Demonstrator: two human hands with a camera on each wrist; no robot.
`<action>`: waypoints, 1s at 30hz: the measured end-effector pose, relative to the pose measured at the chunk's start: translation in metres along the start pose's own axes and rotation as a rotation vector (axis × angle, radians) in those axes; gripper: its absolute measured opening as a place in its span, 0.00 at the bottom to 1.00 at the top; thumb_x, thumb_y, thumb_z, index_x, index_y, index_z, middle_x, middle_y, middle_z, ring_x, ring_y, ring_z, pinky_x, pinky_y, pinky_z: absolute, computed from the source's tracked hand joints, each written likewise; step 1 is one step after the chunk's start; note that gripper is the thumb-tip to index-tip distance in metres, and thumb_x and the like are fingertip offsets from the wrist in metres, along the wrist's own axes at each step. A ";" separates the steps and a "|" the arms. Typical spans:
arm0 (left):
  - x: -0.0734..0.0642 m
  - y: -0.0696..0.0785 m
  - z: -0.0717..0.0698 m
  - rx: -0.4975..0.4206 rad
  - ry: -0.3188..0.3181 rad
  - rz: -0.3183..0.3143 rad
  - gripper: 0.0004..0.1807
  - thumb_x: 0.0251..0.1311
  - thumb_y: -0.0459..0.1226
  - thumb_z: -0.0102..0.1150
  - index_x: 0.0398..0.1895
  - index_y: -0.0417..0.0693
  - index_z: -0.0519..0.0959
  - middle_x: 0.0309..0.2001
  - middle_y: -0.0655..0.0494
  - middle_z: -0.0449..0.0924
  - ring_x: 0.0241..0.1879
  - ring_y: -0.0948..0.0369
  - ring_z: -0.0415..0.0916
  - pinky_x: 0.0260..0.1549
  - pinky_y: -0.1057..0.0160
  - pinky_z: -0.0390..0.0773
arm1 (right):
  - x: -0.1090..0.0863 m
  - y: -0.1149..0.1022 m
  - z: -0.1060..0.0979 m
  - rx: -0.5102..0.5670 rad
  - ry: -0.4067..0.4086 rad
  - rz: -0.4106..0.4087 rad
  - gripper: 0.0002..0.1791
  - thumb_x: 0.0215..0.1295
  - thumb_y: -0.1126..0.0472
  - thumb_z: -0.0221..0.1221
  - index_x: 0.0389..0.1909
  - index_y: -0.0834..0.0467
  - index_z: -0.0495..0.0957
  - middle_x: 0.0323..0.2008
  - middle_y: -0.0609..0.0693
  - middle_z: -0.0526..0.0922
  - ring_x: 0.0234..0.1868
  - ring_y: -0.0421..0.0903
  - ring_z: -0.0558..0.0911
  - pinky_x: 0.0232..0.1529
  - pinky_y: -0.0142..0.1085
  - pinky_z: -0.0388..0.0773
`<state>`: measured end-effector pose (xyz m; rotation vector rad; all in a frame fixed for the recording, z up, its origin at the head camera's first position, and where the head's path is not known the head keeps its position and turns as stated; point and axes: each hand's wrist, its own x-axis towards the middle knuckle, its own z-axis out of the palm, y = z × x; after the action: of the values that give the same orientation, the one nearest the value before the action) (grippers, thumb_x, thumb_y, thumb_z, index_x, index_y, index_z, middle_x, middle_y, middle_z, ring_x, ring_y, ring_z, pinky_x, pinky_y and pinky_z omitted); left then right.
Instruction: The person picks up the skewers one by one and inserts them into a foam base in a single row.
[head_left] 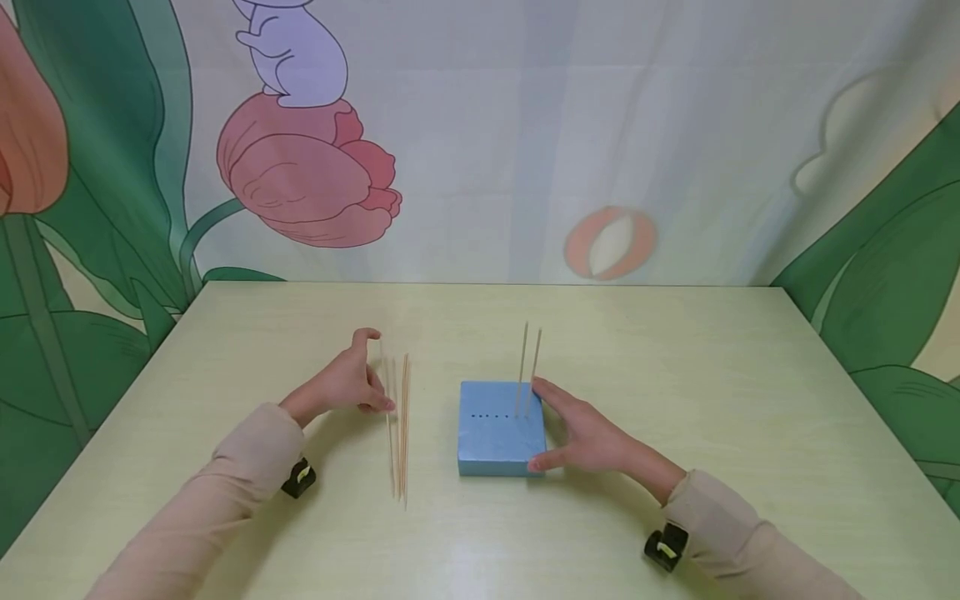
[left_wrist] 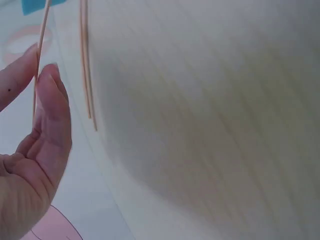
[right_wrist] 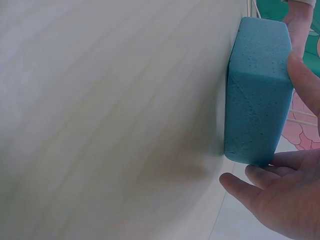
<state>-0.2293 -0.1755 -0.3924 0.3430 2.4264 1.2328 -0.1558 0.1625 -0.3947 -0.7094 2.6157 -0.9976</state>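
A blue foam block (head_left: pixel 501 446) sits on the table with a row of small dark holes across its top. Two thin wooden skewers (head_left: pixel 522 367) stand upright in it, towards its right side. My right hand (head_left: pixel 581 429) holds the block's right side, thumb at the front edge and fingers towards the back; in the right wrist view the block (right_wrist: pixel 257 105) lies between thumb and fingers. Left of the block, several loose skewers (head_left: pixel 405 433) lie on the table. My left hand (head_left: pixel 348 379) pinches one skewer (left_wrist: pixel 42 35) between thumb and finger, right beside them.
A pale wooden table (head_left: pixel 637 350) carries everything. Behind it hangs a printed curtain (head_left: pixel 480 150) with flowers and a white animal. Each wrist wears a small black device, one (head_left: pixel 298 477) on the left and one (head_left: pixel 666 546) on the right.
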 end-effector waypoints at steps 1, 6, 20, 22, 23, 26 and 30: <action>-0.001 0.001 0.001 -0.033 -0.001 -0.003 0.57 0.43 0.27 0.68 0.66 0.41 0.34 0.20 0.48 0.78 0.19 0.56 0.76 0.23 0.60 0.78 | 0.000 0.000 0.000 0.005 -0.001 0.001 0.59 0.41 0.52 0.72 0.68 0.67 0.45 0.68 0.62 0.48 0.68 0.57 0.49 0.64 0.50 0.51; -0.009 0.006 0.002 -0.089 0.033 0.015 0.56 0.44 0.25 0.67 0.67 0.44 0.33 0.21 0.47 0.78 0.20 0.54 0.77 0.23 0.58 0.79 | 0.000 0.000 0.001 0.020 -0.005 0.005 0.59 0.42 0.52 0.72 0.68 0.67 0.45 0.69 0.62 0.48 0.68 0.57 0.49 0.64 0.50 0.51; -0.025 0.021 0.004 -0.155 0.162 0.164 0.56 0.48 0.23 0.62 0.70 0.58 0.36 0.25 0.44 0.74 0.22 0.52 0.79 0.25 0.57 0.80 | 0.001 0.001 0.000 0.008 -0.003 -0.011 0.59 0.41 0.52 0.72 0.68 0.68 0.45 0.68 0.63 0.48 0.68 0.58 0.49 0.64 0.50 0.50; -0.027 0.024 0.006 -0.148 0.186 0.202 0.55 0.49 0.22 0.61 0.70 0.58 0.35 0.25 0.44 0.74 0.22 0.53 0.79 0.25 0.58 0.80 | 0.001 0.001 0.000 0.010 -0.002 -0.011 0.59 0.41 0.53 0.72 0.68 0.68 0.45 0.68 0.64 0.48 0.68 0.58 0.49 0.64 0.50 0.50; -0.028 0.025 0.007 -0.139 0.200 0.222 0.55 0.49 0.22 0.61 0.71 0.57 0.36 0.25 0.45 0.74 0.22 0.53 0.78 0.25 0.59 0.80 | 0.001 0.000 0.000 0.010 -0.003 -0.011 0.59 0.41 0.53 0.72 0.68 0.68 0.45 0.68 0.64 0.48 0.68 0.58 0.49 0.64 0.50 0.50; -0.031 0.030 0.010 -0.114 0.231 0.280 0.53 0.49 0.21 0.60 0.70 0.53 0.38 0.26 0.45 0.73 0.23 0.55 0.78 0.25 0.61 0.80 | 0.001 0.000 0.000 0.003 -0.006 -0.007 0.59 0.41 0.53 0.72 0.68 0.68 0.45 0.68 0.64 0.48 0.68 0.58 0.49 0.64 0.50 0.51; -0.033 0.035 0.014 -0.086 0.254 0.360 0.44 0.50 0.22 0.59 0.67 0.43 0.47 0.27 0.45 0.73 0.23 0.55 0.77 0.26 0.64 0.80 | 0.001 -0.001 -0.001 -0.018 -0.007 -0.001 0.59 0.41 0.53 0.72 0.67 0.69 0.46 0.68 0.64 0.49 0.68 0.58 0.50 0.64 0.50 0.51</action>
<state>-0.1922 -0.1574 -0.3635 0.6569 2.5896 1.6140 -0.1571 0.1618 -0.3936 -0.7175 2.6223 -0.9714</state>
